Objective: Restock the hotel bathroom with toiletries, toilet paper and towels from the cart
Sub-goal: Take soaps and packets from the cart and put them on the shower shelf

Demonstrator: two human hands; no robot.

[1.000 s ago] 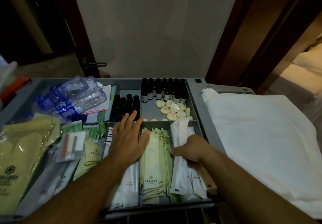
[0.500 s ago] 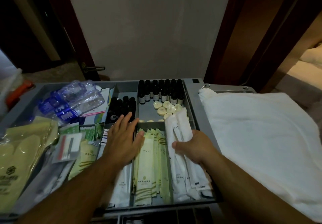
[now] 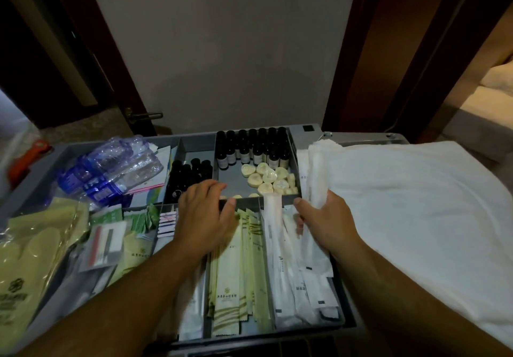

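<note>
Head view, centre: left hand (image 3: 205, 218) lies flat, fingers straight, on the grey plastic cart tray (image 3: 194, 151). Right hand (image 3: 324, 223) grips long white sachets (image 3: 315, 184).

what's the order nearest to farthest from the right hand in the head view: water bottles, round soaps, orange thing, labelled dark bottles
From the right hand, gripping white packets:
1. round soaps, just beyond, leftward
2. labelled dark bottles, back compartment
3. water bottles, tray's left side
4. orange thing, far left
</note>
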